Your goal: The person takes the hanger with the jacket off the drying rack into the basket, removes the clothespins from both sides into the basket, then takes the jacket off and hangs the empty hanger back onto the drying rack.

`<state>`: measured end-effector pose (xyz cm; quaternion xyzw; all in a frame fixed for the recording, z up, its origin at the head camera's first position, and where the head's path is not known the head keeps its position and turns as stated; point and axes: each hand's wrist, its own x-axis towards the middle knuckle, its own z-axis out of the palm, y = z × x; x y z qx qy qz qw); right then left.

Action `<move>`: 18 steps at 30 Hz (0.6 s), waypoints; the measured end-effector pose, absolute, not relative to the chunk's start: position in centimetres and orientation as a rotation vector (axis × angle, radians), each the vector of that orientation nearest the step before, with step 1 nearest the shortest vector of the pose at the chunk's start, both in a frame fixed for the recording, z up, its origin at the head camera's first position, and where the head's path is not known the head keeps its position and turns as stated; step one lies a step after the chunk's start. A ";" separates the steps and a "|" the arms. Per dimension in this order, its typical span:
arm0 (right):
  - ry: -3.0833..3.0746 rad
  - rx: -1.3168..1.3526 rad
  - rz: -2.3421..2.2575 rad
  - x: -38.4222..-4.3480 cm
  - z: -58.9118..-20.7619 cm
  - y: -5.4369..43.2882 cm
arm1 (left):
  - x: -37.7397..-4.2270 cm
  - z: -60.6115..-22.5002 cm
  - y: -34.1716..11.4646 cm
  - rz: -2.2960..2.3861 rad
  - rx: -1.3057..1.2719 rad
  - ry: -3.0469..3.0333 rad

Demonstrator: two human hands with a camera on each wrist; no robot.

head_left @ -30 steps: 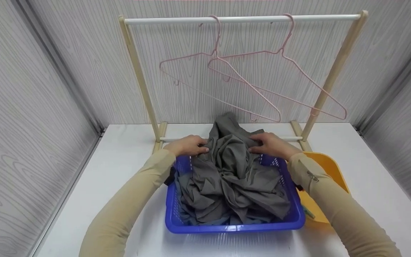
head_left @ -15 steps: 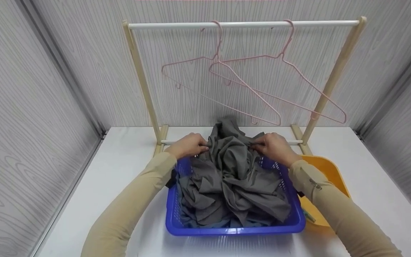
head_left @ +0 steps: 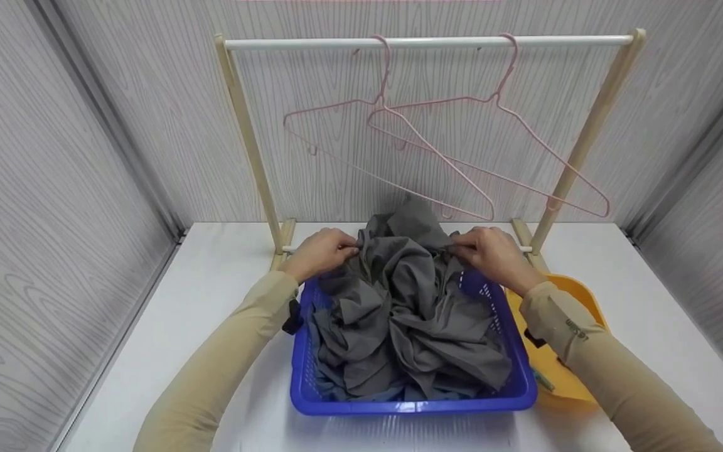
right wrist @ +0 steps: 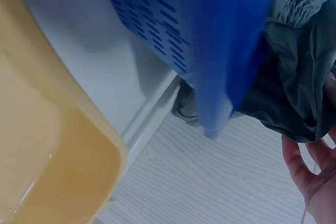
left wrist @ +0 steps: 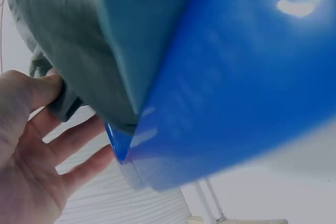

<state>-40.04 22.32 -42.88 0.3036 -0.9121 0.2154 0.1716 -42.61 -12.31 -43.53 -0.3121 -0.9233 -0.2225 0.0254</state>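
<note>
A crumpled dark grey cloth garment (head_left: 412,276) fills the blue plastic basket (head_left: 412,407) and spills over its far rim. On the far left side my left hand (head_left: 322,251) pinches an edge of the garment; the left wrist view shows thumb and forefinger on a fold of the grey fabric (left wrist: 68,40), the other fingers spread. Opposite it, my right hand (head_left: 493,254) pinches another edge at the far right. The right wrist view shows its fingers (right wrist: 296,166) under the cloth. Some bluish fabric (head_left: 336,390) lies beneath, mostly hidden.
Two pink hangers (head_left: 437,154) (head_left: 524,129) hang from the white bar (head_left: 311,44) of a wooden-legged rack behind the basket. A yellow bin (head_left: 562,376) stands to the right, partly under my right forearm, with a small green item (head_left: 542,379) in it.
Both hands have drawn slightly apart, the left to the left and the right to the right, with the garment's edges pinched. The cloth at the back has risen and spread.
</note>
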 end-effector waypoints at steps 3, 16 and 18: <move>-2.575 0.882 0.604 -39.5 -42.5 22.2 | -42.3 -43.4 -12.5 -0.691 -0.940 -2.818; -2.482 0.933 0.680 -37.7 -41.8 21.6 | -39.9 -42.4 -13.3 -0.619 -0.939 -2.450; -2.468 0.927 0.735 -37.5 -41.8 21.7 | -39.6 -42.1 -13.5 -0.589 -0.940 -2.383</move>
